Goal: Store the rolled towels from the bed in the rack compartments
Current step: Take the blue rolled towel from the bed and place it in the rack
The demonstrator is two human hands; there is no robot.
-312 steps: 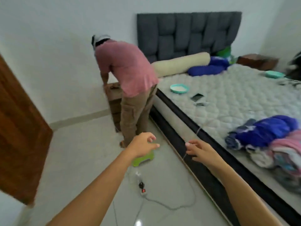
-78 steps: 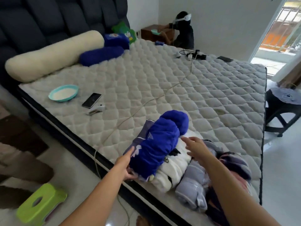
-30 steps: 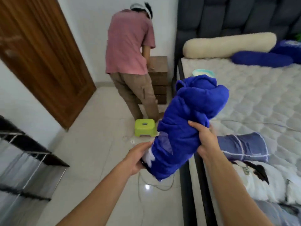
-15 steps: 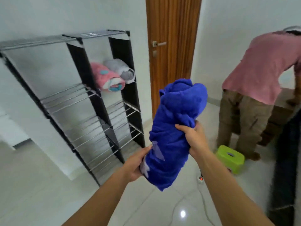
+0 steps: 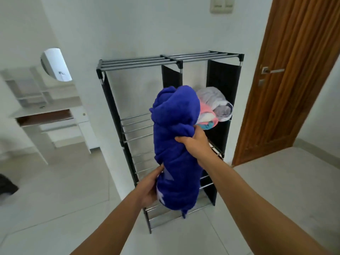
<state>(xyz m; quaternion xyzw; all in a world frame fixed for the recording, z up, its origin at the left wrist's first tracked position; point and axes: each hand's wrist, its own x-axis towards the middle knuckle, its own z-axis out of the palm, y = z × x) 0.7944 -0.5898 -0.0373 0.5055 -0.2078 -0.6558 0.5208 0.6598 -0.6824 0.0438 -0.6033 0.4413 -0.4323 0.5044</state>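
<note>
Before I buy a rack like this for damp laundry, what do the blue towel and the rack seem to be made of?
The blue rolled towel looks like plush terry or microfibre: matte, fuzzy, with soft folds. The rack seems to have metal tube rails, grey with a dull shine, joined by black corner pieces, probably plastic. Its black side panels hang flat and matte, likely fabric, though that is uncertain.

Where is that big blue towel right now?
The blue towel is held upright in both hands, left hand at its bottom and right hand at its middle, in front of the black rack.
</note>
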